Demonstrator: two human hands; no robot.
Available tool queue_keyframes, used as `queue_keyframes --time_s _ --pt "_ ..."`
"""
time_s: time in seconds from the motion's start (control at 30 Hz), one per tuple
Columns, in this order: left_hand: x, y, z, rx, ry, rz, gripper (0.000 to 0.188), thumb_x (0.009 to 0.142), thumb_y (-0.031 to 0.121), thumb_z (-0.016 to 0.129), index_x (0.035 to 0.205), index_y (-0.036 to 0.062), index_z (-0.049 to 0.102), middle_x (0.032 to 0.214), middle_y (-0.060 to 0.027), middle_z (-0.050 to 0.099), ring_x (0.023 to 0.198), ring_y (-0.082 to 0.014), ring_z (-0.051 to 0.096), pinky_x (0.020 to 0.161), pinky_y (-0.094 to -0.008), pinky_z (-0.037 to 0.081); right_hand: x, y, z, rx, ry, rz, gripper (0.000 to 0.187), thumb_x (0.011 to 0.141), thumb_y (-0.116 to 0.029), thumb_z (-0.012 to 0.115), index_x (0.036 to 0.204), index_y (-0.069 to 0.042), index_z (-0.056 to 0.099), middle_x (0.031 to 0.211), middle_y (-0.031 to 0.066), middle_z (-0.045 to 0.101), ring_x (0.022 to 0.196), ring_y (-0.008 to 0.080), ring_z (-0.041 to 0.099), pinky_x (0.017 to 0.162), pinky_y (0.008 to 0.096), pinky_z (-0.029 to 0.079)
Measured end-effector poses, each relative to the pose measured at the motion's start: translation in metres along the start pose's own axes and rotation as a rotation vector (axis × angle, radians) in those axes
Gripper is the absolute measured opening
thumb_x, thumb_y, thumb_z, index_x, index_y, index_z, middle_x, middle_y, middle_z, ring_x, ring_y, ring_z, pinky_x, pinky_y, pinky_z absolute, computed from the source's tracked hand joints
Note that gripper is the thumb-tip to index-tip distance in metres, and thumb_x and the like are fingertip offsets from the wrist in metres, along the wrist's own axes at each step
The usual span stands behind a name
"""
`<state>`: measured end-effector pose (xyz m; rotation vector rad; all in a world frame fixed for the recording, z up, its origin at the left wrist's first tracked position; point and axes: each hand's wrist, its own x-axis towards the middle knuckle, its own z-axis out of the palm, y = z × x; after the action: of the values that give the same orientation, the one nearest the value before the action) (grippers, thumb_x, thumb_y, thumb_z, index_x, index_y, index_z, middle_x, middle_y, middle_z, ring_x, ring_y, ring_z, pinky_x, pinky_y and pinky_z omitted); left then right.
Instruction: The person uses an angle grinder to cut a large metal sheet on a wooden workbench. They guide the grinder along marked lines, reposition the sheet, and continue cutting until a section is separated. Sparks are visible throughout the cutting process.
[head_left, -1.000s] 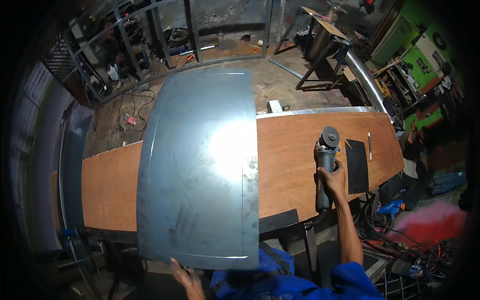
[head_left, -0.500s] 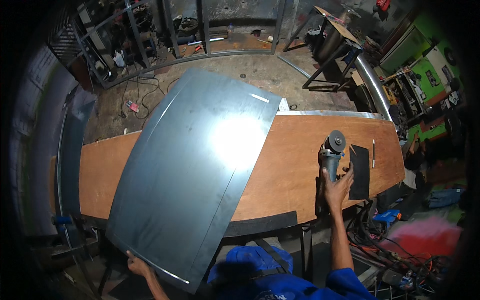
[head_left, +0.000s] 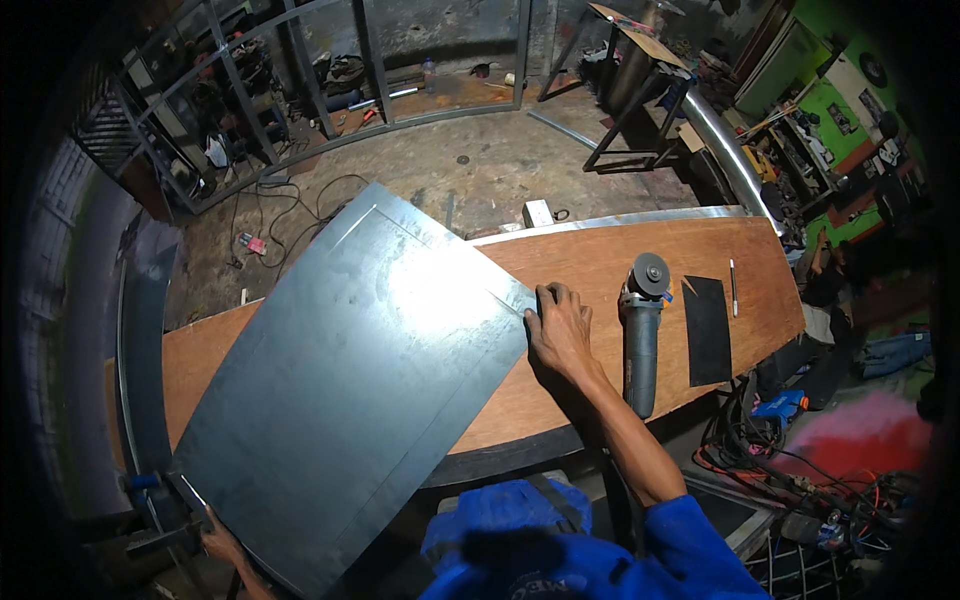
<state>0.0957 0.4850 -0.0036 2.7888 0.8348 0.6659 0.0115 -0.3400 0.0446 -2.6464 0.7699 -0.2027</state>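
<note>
A large grey metal sheet (head_left: 330,360) with thin scribed lines lies aslant over the wooden tabletop (head_left: 590,350), its near end overhanging the front edge. At its near left edge my left hand (head_left: 222,540) grips the sheet; the fingers are partly hidden beneath it. My right hand (head_left: 562,325) is closed around the sheet's right corner, fingers curled at the edge. Just right of that hand an angle grinder (head_left: 642,340) rests on the wood, disc end away from me. Beyond it are a black rectangular piece (head_left: 708,330) and a thin pen-like marker (head_left: 733,288).
A metal strip (head_left: 620,220) runs along the table's far edge, with a small white box (head_left: 538,212) beside it. Cables (head_left: 290,215) lie on the floor at far left. A metal frame (head_left: 370,70) stands behind, a stand (head_left: 640,100) at back right, and tangled hoses (head_left: 735,440) at lower right.
My right hand has let go of the angle grinder and taken the sheet's right corner. The sheet has turned and shifted toward the near left, my left hand moving with it.
</note>
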Motion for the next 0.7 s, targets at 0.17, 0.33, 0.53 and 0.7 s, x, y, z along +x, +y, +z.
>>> queue_keyframes --time_s 0.17,0.33,0.53,0.7 --pt "0.051 0.019 0.027 0.007 -0.083 0.013 0.100 0.092 0.075 0.065 0.125 -0.0198 0.066 0.120 -0.0371 0.071 0.114 -0.0498 0.068 0.100 -0.0518 0.052 -0.008 -0.004 0.007 -0.029 0.033 0.062 0.045 0.099 -0.022 0.066 0.134 0.006 0.064 0.138 0.0263 0.059 0.129 0.0423 0.053 0.103 0.0593 0.038" --pt "0.102 0.051 0.060 -0.023 -0.107 0.073 0.097 0.095 0.072 0.064 0.127 -0.0195 0.065 0.124 -0.0383 0.069 0.120 -0.0506 0.066 0.104 -0.0519 0.050 0.028 -0.005 -0.003 0.063 -0.065 0.296 0.035 0.097 -0.023 0.063 0.110 0.008 0.073 0.118 0.0306 0.069 0.112 0.0444 0.062 0.096 0.0598 0.039" --pt "0.152 0.101 0.093 -0.001 -0.177 0.154 0.089 0.099 0.067 0.062 0.132 -0.0161 0.065 0.128 -0.0373 0.068 0.124 -0.0497 0.065 0.107 -0.0512 0.049 0.005 -0.048 0.013 0.044 -0.155 0.421 0.045 0.100 -0.033 0.062 0.103 0.010 0.076 0.114 0.0328 0.069 0.118 0.0506 0.061 0.103 0.0641 0.043" --pt "0.165 0.118 0.129 -0.069 -0.136 0.234 0.074 0.105 0.058 0.058 0.137 -0.0087 0.065 0.132 -0.0352 0.067 0.126 -0.0481 0.065 0.108 -0.0501 0.049 0.001 -0.058 0.019 0.229 0.089 0.173 0.039 0.102 -0.025 0.062 0.119 0.009 0.070 0.120 0.0325 0.062 0.117 0.0482 0.059 0.098 0.0533 0.049"
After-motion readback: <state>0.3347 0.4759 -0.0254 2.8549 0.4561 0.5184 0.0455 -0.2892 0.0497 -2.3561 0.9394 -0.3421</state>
